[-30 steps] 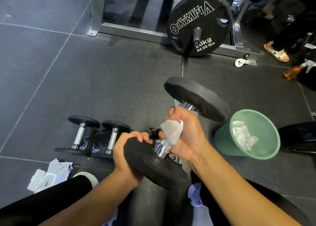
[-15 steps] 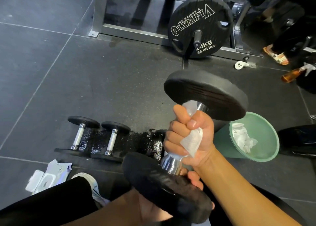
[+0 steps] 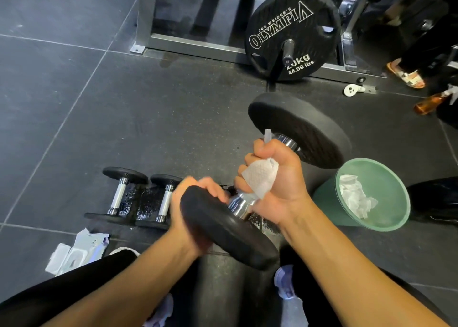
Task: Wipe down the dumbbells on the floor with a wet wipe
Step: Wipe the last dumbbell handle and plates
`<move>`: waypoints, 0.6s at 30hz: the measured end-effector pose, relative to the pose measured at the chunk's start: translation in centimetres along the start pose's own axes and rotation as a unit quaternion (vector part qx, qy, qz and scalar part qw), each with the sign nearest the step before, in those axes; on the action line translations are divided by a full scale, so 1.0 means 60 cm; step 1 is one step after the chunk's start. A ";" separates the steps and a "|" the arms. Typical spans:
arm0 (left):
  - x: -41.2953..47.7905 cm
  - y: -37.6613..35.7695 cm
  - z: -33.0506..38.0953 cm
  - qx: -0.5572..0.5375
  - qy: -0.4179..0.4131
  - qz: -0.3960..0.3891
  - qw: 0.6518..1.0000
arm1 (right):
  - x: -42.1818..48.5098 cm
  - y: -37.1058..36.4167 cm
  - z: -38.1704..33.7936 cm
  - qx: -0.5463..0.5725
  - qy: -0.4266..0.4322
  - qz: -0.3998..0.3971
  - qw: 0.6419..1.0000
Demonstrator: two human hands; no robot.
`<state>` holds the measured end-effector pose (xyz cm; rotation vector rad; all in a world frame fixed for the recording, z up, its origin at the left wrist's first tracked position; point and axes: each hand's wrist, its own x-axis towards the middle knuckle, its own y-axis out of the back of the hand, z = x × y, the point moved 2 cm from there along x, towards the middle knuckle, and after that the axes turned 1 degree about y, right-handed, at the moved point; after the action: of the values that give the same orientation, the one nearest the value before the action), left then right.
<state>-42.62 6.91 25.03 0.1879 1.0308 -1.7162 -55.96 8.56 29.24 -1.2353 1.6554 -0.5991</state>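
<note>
Head view, centre of frame: large black dumbbell with round rubber plates and a chrome handle [image 3: 250, 204], held tilted off the floor, far plate up and to the right, near plate low at centre.
Right hand [image 3: 277, 185]: closed around the chrome handle, with a crumpled white wet wipe [image 3: 260, 178] pressed between palm and bar; a strip of wipe sticking out above the fist.
Left hand [image 3: 195, 203]: curled over the upper left edge of the near plate, fingers wrapped on the rim.
Left of centre: two small black dumbbells with pale handles [image 3: 141, 196], side by side on the dark tiled floor [image 3: 74, 116], on a wet, shiny patch.
Lower left: opened white pack of wipes [image 3: 74, 252], flat on the floor beside a black-clad leg.
Right of centre: green plastic bin [image 3: 386, 217], tipped toward the camera, with used white wipes [image 3: 354, 200] inside.
Top of frame: black 20 kg weight plate with white lettering [image 3: 292, 34], mounted on a grey metal rack [image 3: 193, 44].
Upper right edge: sandalled foot [image 3: 406, 75] and an amber spray bottle [image 3: 431, 102].
</note>
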 end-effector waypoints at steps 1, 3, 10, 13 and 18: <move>0.002 0.001 0.008 -0.010 -0.036 0.000 0.999 | 0.000 0.002 -0.005 -0.006 0.003 0.039 0.999; -0.003 0.009 0.033 0.077 -0.168 -0.013 0.983 | 0.003 0.012 -0.011 -0.031 0.010 0.098 0.995; -0.085 -0.047 0.040 0.555 -0.651 -0.104 0.507 | 0.004 0.040 0.009 -0.028 -0.045 0.200 0.978; -0.103 -0.056 0.018 0.558 -0.682 -0.092 0.464 | 0.001 0.044 0.024 -0.033 -0.072 0.203 0.976; -0.057 0.003 0.057 0.450 -0.489 -0.020 0.747 | -0.003 0.039 0.032 -0.056 -0.039 0.197 0.978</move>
<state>-39.85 6.87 29.00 -0.1446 -0.6154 -1.8431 -55.32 9.87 26.60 -0.9545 1.8215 -0.2134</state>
